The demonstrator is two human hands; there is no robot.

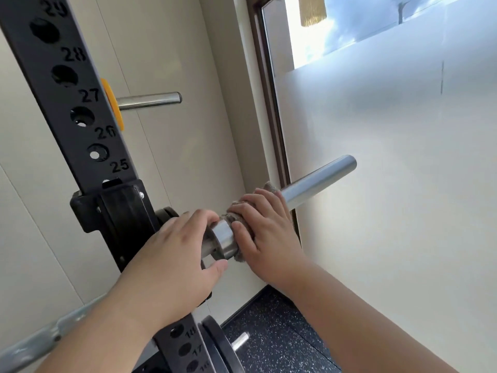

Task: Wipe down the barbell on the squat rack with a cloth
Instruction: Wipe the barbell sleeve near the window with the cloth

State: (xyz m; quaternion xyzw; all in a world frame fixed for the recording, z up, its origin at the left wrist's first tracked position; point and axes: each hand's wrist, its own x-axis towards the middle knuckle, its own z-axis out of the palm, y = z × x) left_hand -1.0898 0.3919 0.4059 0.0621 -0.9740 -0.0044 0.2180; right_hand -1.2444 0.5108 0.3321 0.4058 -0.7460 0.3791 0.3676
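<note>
1. A frosted window pane [390, 184] fills the right side, with a clear strip at its top showing sky and cloud.
2. Cream wall panels [174, 63] stand behind the rack on the left.
3. The black squat rack upright [67, 98] runs diagonally down the left, and its holes are numbered 25 to 29.
4. The barbell [320, 181] lies across the rack. Its chrome sleeve points up and right towards the window, and its grey shaft shows at the lower left corner.
5. A dark speckled floor [282, 332] shows at the bottom centre.
6. The left hand [172, 254] has its fingers and thumb curled round the barbell at the thick collar, just beside the rack.
7. The right hand [266, 232] grips the sleeve just outboard of the collar. Its fingers wrap over the cloth and its thumb lies against the collar's edge.
8. A black J-hook [118, 211] is mounted on the upright below hole 25, and the bar sits in it.
9. A dark weight plate [223, 348] hangs low on the rack.
10. A chrome storage peg [150, 100] with a yellow base juts out beside hole 27.
11. The brownish cloth [270, 187] is bunched round the sleeve under the right hand, showing only at the edges of the palm.
</note>
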